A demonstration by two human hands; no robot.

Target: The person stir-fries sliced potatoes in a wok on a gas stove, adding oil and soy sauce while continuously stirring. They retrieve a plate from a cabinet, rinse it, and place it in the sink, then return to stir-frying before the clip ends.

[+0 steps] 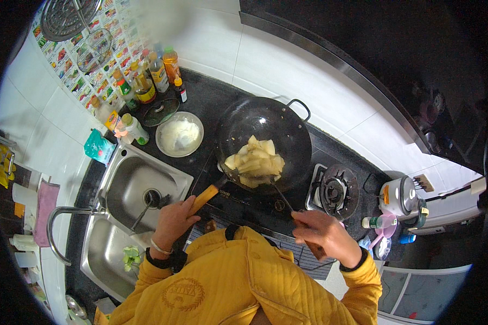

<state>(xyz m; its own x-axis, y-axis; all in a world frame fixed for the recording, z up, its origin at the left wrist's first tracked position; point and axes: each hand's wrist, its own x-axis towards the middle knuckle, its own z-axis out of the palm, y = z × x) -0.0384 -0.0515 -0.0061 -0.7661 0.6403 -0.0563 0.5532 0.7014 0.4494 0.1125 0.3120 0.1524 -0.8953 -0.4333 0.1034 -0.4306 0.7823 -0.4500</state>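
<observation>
A black wok [244, 118] sits on the hob in front of me, with a heap of pale, browned slices of food [258, 160] in its lower half. My left hand [174, 222] grips the wok's wooden handle [203, 200] near its end. In my right hand [323, 233] is a spatula with a dark metal shaft [282, 196] and a brown wooden grip. Its blade lies at the near edge of the food, mostly hidden by the slices.
Left of the wok stand a metal bowl of white food [180, 135], a glass lid [161, 112] and several seasoning bottles [144, 87]. A double steel sink [136, 170] holds a ladle and green leaves [131, 256]. To the right are a second burner [334, 191] and a rice cooker [398, 196].
</observation>
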